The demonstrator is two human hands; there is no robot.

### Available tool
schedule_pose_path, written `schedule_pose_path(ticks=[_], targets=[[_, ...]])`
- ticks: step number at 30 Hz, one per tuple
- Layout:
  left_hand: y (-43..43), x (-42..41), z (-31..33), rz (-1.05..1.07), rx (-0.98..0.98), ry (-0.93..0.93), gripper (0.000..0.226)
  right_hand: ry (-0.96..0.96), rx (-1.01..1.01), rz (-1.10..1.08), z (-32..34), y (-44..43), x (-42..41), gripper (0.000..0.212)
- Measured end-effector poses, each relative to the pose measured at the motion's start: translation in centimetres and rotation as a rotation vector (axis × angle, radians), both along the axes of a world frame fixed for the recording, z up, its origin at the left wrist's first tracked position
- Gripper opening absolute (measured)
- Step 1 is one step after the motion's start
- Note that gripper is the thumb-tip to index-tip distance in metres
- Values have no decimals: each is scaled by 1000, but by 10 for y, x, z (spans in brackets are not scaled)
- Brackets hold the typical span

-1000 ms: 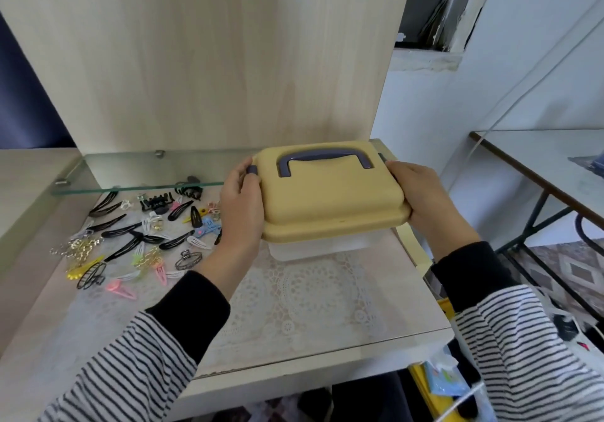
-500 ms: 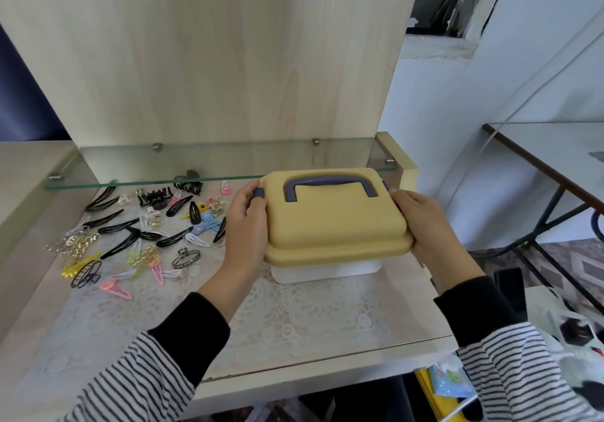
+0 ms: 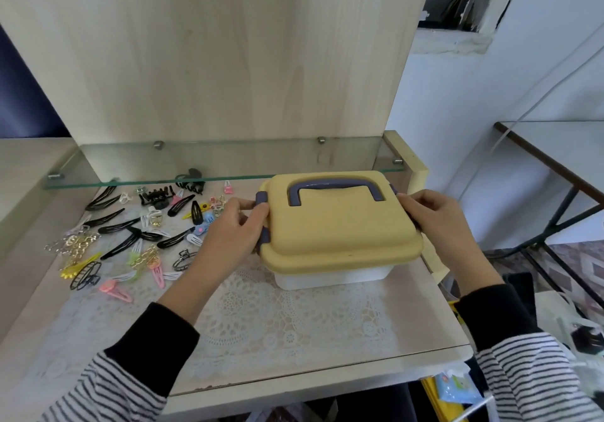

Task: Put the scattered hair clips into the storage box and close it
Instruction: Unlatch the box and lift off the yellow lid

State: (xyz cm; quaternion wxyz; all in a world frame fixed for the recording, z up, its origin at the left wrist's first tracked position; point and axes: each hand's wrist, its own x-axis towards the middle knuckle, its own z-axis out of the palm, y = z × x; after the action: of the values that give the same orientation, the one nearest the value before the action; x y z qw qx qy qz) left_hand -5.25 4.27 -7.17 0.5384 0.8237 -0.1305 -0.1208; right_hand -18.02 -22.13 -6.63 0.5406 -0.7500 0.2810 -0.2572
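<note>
The storage box [image 3: 330,276] has a white body and a closed yellow lid [image 3: 336,225] with a flat purple handle. It stands on the lace mat at the right of the tabletop. My left hand [image 3: 233,235] pinches the purple latch [image 3: 262,217] on the lid's left side. My right hand [image 3: 438,217] holds the lid's right edge, covering the latch there. Several hair clips [image 3: 130,235], black, pink, yellow, white and gold, lie scattered on the table to the left of the box.
A glass shelf [image 3: 222,163] juts out just above and behind the clips and box. A wooden back panel [image 3: 212,55] rises behind it. The tabletop's front edge [image 3: 310,385] is near me, and a second table [image 3: 562,147] stands to the right.
The box has come down from the air onto the mat and sits further back. My left fingers have shifted from the lid's side onto the purple latch.
</note>
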Motion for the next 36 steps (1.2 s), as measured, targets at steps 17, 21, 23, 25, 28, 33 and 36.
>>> schedule_pose_path(ticks=[17,21,23,25,28,33,36], targets=[[-8,-7,5,-36,263,-306,46,20,-188,-70,-1,3,0,29],[-9,-8,7,-44,305,-314,44,16,-189,-84,-2,2,1,30],[-10,-8,9,-48,326,-323,43,16,-195,-87,-1,2,2,30],[-10,-8,10,-55,340,-328,43,26,-217,-86,0,4,2,30],[-11,-7,11,-72,358,-328,43,59,-298,-85,2,5,3,31],[-10,-4,12,-16,279,-143,38,167,-415,-89,0,-2,5,42],[-6,-2,8,-1,189,-5,32,197,-429,-80,-1,-4,4,45]])
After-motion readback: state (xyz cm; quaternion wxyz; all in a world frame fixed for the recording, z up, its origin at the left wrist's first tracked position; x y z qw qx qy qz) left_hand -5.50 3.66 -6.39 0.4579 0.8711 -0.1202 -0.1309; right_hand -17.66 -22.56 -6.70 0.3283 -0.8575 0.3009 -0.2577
